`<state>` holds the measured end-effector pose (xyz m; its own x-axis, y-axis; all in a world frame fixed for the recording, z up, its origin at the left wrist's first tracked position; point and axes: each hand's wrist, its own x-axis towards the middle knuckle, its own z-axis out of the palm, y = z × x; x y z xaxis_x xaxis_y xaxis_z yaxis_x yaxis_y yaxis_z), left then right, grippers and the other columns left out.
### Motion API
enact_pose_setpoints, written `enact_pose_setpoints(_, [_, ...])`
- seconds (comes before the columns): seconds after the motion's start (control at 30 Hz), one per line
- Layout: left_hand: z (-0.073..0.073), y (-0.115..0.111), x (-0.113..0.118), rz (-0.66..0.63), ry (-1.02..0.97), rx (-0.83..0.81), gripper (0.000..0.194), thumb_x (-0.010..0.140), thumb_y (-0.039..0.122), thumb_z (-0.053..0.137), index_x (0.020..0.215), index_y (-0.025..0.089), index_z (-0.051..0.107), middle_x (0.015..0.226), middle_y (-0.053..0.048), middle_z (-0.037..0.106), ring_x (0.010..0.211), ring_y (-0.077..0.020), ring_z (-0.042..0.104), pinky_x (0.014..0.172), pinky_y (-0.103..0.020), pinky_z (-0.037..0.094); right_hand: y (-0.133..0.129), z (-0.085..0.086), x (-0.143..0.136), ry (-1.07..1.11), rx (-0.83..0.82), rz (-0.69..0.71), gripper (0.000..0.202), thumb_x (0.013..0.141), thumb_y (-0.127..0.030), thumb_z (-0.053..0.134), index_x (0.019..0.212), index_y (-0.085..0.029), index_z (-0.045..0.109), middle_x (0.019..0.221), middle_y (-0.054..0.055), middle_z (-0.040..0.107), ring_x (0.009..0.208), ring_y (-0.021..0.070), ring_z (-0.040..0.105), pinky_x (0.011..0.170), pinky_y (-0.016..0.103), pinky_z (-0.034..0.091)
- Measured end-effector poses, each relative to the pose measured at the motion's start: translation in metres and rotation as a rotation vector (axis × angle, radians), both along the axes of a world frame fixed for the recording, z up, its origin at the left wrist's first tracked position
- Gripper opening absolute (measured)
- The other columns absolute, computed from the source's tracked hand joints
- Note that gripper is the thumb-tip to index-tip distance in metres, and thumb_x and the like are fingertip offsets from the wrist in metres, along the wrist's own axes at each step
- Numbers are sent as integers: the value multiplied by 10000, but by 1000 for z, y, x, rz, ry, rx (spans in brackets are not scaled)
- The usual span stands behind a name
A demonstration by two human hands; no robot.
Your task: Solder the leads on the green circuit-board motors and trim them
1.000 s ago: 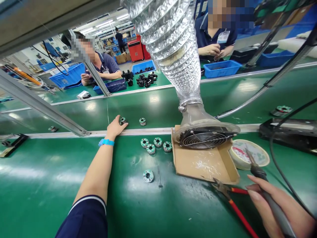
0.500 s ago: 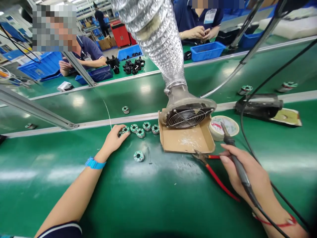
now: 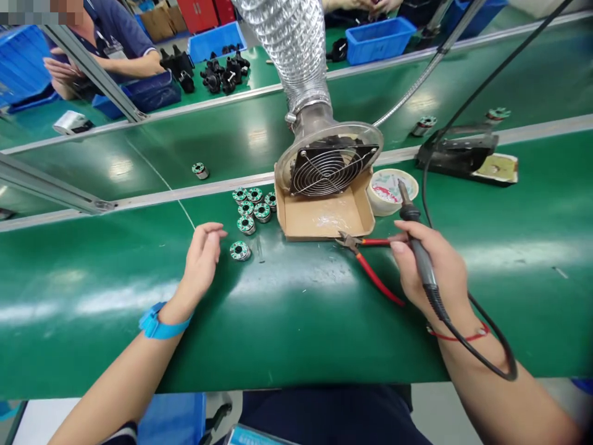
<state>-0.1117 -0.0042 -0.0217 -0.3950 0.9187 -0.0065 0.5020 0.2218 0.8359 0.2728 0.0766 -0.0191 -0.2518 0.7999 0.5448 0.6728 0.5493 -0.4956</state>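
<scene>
Half a second ago the left hand (image 3: 201,256) was over one end of the row of motor stators; now it hangs just beside them, fingers loosely curled, with nothing seen in its grasp. That leaves six stators with green circuit rings (image 3: 262,216) bunched at the left of a cardboard tray (image 3: 299,216), all in plain sight, and a lone stator (image 3: 239,258) in front of the bunch, nearest the left hand. The right hand (image 3: 438,262) grips a soldering iron (image 3: 422,259), tip pointing up and away, in front of a round cream tub or tape roll (image 3: 386,193). Red-handled diagonal cutters (image 3: 364,262) lie against the tray's front, one handle reaching to the right fingertips; whether they touch is unclear. A fan head (image 3: 331,170) on a foil duct (image 3: 299,49) overhangs the tray, limiting the room above it. The iron's cord (image 3: 440,315) loops over the right forearm, and a thin pale strand (image 3: 162,181) runs to the left fingers. Another stator (image 3: 201,175) stands beyond the rail (image 3: 213,188); an iron stand (image 3: 458,154) sits at right.
</scene>
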Motion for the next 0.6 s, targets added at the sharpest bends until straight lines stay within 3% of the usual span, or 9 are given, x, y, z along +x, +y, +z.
enact_pose_setpoints(0.1, [1, -19, 3, -121, 9, -76, 638, 835, 444, 669, 1394, 176, 515, 1226, -112, 661, 553, -53, 409, 532, -236, 382, -2, 2, -1, 10, 0, 1, 304, 1006, -326, 583, 1272, -205, 662, 968, 94, 748, 903, 267, 727, 861, 460, 605])
enact_pose_setpoints(0.17, [1, -22, 7, -150, 49, -101, 631, 795, 326, 707, 1392, 181, 565, 1097, -74, 669, 573, -63, 427, 574, -240, 395, -5, 5, -2, 31, -7, 1, 303, 1004, -318, 588, 1286, -234, 661, 983, 90, 749, 922, 277, 731, 872, 472, 605])
enact_pose_setpoints(0.23, [2, -20, 14, -149, 90, -96, 492, 794, 282, 708, 1273, 181, 662, 963, -44, 626, 617, -81, 446, 631, -249, 413, -12, 10, -4, 71, -8, -1, 306, 999, -300, 602, 1298, -275, 658, 986, 78, 752, 914, 274, 735, 868, 463, 608])
enact_pose_setpoints(0.3, [4, -19, 24, -164, 96, -90, 392, 789, 288, 724, 1167, 187, 708, 894, -27, 583, 626, -90, 445, 655, -261, 428, -22, 19, -9, 119, -2, 9, 302, 987, -263, 624, 1285, -291, 666, 982, 67, 755, 885, 257, 738, 839, 443, 615])
enact_pose_setpoints(0.4, [10, -22, 47, -254, -8, -108, 424, 820, 379, 721, 1203, 200, 683, 841, -25, 603, 632, -117, 510, 631, -273, 461, -40, 35, -19, 197, -5, 105, 275, 954, -195, 664, 1220, -263, 683, 951, 39, 753, 841, 207, 738, 803, 391, 626])
enact_pose_setpoints(0.53, [25, -33, 83, -445, -270, -167, 483, 836, 462, 756, 1259, 242, 678, 1057, -90, 714, 792, -168, 650, 634, -273, 514, -54, 55, -34, 301, -223, 369, 322, 950, -129, 650, 1257, -227, 635, 1020, 22, 735, 890, 131, 725, 836, 277, 612])
enact_pose_setpoints(0.6, [33, -36, 97, -529, -274, -178, 496, 852, 472, 764, 1307, 289, 694, 934, -61, 703, 674, -137, 584, 573, -260, 469, -53, 62, -40, 367, -340, 471, 296, 968, -135, 631, 1258, -196, 618, 1019, 16, 718, 910, 105, 707, 860, 239, 594])
